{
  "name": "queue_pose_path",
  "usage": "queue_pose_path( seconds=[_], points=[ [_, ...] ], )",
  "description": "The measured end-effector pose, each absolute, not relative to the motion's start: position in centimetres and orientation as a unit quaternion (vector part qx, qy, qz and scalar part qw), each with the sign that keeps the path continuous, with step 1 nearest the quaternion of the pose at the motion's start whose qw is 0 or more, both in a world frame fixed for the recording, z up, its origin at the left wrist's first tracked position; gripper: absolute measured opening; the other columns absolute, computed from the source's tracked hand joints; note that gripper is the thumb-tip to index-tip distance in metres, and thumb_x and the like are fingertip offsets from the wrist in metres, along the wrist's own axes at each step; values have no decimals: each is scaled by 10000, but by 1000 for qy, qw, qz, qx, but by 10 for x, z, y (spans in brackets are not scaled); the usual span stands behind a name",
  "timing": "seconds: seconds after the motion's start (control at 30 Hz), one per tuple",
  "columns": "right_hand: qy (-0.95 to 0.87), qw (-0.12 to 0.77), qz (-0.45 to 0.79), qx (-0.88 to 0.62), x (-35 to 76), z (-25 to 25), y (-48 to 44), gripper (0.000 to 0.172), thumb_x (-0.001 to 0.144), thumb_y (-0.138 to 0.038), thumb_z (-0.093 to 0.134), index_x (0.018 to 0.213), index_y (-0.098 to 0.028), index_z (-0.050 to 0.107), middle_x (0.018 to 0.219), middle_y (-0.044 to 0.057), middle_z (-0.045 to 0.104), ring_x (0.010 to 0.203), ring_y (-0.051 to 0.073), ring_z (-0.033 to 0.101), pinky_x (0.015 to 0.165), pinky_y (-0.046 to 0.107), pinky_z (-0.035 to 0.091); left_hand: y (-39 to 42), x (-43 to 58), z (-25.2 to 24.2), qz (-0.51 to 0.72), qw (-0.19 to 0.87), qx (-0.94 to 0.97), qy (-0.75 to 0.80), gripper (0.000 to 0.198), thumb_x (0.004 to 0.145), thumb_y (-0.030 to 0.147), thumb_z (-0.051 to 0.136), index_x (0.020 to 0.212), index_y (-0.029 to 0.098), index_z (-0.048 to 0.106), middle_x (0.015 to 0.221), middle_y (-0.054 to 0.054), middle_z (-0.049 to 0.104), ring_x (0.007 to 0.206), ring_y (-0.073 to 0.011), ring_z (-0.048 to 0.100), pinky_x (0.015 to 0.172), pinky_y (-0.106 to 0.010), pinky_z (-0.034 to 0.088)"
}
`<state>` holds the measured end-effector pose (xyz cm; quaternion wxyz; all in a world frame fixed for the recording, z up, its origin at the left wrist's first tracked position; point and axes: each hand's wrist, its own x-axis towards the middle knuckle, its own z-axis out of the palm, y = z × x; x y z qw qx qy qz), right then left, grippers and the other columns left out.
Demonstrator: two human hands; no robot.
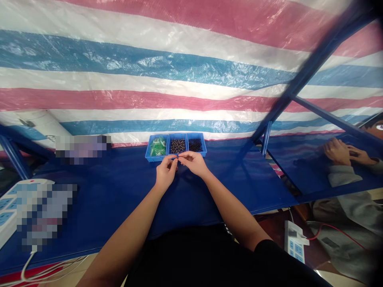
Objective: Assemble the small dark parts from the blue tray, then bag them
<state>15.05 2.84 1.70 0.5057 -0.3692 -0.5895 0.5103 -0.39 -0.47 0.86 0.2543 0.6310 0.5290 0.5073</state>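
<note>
My left hand (166, 172) and my right hand (194, 162) meet fingertip to fingertip over the blue table, just in front of three blue bins. Both are closed in a pinch. Whatever lies between the fingertips is too small and too covered to make out. The left bin (147, 153) holds green and clear pieces (158, 146). Small brass-and-black parts (178, 146) fill the middle bin (169, 140). In the right bin (204, 146) lie small black parts (195, 145).
White power strips lie at the left table edge (26, 187) and low on the right (295, 243). Two blurred items (85, 149) (49, 215) rest on the left. Blue frame bars (299, 85) rise at right, where another person's hands (338, 151) work. Striped sheeting (155, 63) hangs behind.
</note>
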Motion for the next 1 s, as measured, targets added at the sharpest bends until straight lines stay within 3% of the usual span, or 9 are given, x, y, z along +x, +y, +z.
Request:
queue_pose_path(
  seconds=[0.23,0.43,0.7,0.87,1.0],
  points=[
    [-606,493,507,-363,151,19,27,330,737,-409,719,952,-158,710,796,47,701,643,129,617,638,274,512,-3,-6,6,505,253,637,524,253,903,437,513,940,213,624,615,25,607,556,-128,592,587,-241,474],
    [-593,503,514,-363,151,18,29,334,727,-416,727,938,-158,706,802,47,701,653,130,622,657,279,519,-4,-4,7,511,264,627,526,283,880,434,556,1054,218,611,655,19,637,579,-133,613,598,-243,482],
    [-612,482,513,-361,153,18,27,335,734,-414,724,943,-152,708,775,38,696,638,123,617,634,260,513,-3,-6,7,495,248,637,537,253,904,429,519,931,202,627,612,29,607,559,-118,586,601,-232,458],
    [-572,521,507,-380,148,15,30,340,733,-405,731,948,-143,705,748,36,690,587,118,611,602,266,529,-6,-3,12,517,258,616,536,303,917,447,487,1033,194,608,632,28,602,570,-119,594,599,-228,472],
    [-490,572,547,-366,142,13,34,525,709,-395,752,1169,-168,636,1031,83,704,771,166,685,722,329,581,-7,-3,15,522,247,606,547,305,927,435,472,1038,188,613,630,26,597,541,-106,574,573,-213,464]
  ],
)
